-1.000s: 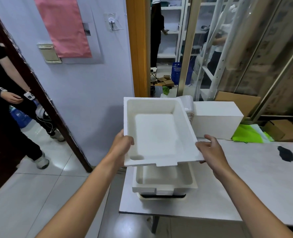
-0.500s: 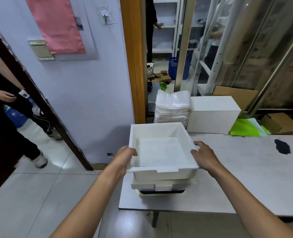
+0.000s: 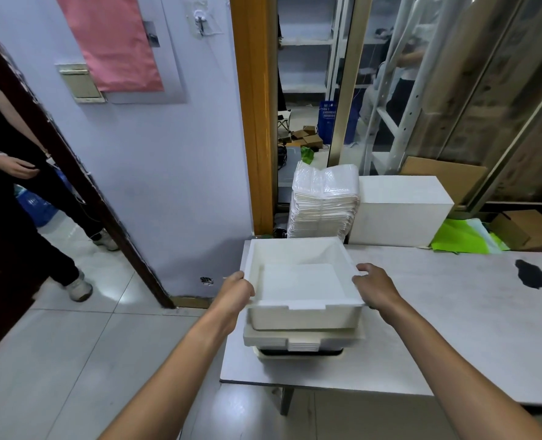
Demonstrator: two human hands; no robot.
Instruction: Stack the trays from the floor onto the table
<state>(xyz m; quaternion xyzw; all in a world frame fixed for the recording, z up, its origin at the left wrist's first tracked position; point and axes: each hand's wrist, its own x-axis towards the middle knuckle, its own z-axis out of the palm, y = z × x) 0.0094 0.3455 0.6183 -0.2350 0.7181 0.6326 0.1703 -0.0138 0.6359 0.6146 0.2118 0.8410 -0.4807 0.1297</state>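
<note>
Topping the stack at the table's (image 3: 453,315) near left corner, a white foam tray (image 3: 298,281) is gripped at both sides.

The left hand (image 3: 236,289) is curled round the tray's left rim and the right hand (image 3: 374,285) round its right rim, so that the tray is clasped between them. It is held level, open side up, and is seated in a second white tray (image 3: 263,336), under which a cream tray (image 3: 260,353) with a dark inside is seen on the tabletop. Behind the stack a wrapped pile of white trays (image 3: 323,201) is stood just beside a white box (image 3: 400,211). A green bag (image 3: 463,238) and a cardboard box (image 3: 527,228) are seen further right, past the table's far edge. A dark patch (image 3: 530,274) is seen on the tabletop, well apart from the stack. A person in dark clothes (image 3: 9,185) is seen at the left, by the doorway.
</note>
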